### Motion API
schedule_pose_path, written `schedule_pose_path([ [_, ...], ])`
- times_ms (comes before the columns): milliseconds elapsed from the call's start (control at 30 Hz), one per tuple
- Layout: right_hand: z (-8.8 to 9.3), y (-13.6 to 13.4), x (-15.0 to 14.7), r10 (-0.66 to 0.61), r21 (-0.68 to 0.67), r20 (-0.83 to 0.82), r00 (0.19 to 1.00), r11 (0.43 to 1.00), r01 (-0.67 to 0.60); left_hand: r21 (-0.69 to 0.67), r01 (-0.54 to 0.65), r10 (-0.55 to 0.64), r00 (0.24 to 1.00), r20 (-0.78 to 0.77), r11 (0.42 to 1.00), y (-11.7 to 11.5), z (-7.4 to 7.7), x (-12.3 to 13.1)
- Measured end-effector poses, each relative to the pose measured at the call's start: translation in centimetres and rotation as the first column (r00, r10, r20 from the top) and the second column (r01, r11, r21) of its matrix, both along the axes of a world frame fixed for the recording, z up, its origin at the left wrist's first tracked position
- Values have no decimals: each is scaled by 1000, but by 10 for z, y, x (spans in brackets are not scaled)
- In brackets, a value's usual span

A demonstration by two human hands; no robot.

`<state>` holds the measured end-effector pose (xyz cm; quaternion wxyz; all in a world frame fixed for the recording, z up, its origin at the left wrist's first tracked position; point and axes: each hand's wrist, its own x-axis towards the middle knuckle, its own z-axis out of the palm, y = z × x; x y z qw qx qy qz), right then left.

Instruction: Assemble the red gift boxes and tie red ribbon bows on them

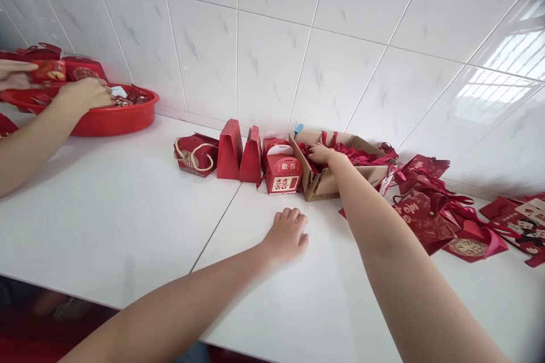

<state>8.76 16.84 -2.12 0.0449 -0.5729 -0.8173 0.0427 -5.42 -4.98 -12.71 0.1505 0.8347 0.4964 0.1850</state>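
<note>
My right hand (321,154) reaches into an open cardboard box (326,186) filled with dark red ribbons (355,155); its fingertips are partly hidden among them, so any hold cannot be made out. Over the white table (128,204), in front of the box, my left hand (286,233) has its fingers curled loosely and slightly apart, with nothing visible in them. Left of the cardboard box stands a red gift box (283,169) with white lettering, beside two narrow red boxes (230,150) and a red box with a rope handle (193,154).
At the far left, another person's hands (87,93) work over a red basin (123,120) holding small wrapped items. Red bags with ribbons (426,221) lie piled at the right, with more red packets (522,224) beyond. A tiled wall (276,57) rises behind the table.
</note>
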Motion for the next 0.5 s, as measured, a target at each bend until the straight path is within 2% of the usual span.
schedule_pose_path([
  [100,0,-1,0,0,-25,-3,1000,1000,0,-4,3,-3,1000,-2,1000,0,0,0],
  [333,2,-7,-4,18,19,-42,999,1000,-17,12,6,-6,1000,-4,1000,0,-2,1],
  [400,5,-8,-6,16,84,-79,997,996,-10,16,8,-8,1000,-8,1000,0,-3,1],
  [500,10,-8,-8,-4,261,-191,982,964,55,22,12,-12,1000,-27,1000,0,-3,1],
])
